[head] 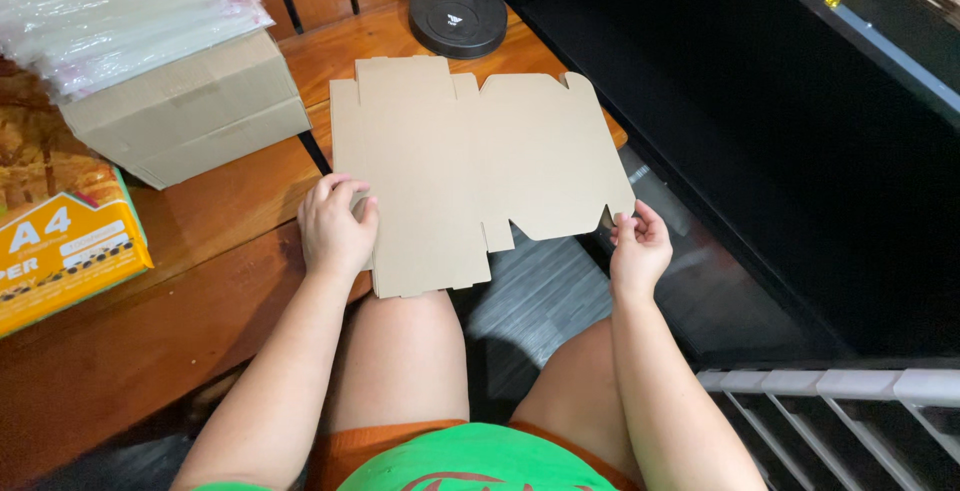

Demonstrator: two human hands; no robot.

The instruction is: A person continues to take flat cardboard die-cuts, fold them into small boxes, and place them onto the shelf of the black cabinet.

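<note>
A flat, unfolded brown cardboard box blank [470, 166] lies partly on the wooden table [180, 291] and partly out over my lap. My left hand [336, 226] grips its left edge near the table's corner, fingers curled over the card. My right hand [638, 248] pinches the lower right corner flap between thumb and fingers. The blank shows several cut tabs and notches along its top and bottom edges.
A closed cardboard carton [195, 116] with a stack of clear plastic bags [120, 16] on top sits at the back left. An orange paper ream pack [60, 251] lies at the left edge. A round black stand base [458, 17] is behind the blank. A white rack [850, 401] is lower right.
</note>
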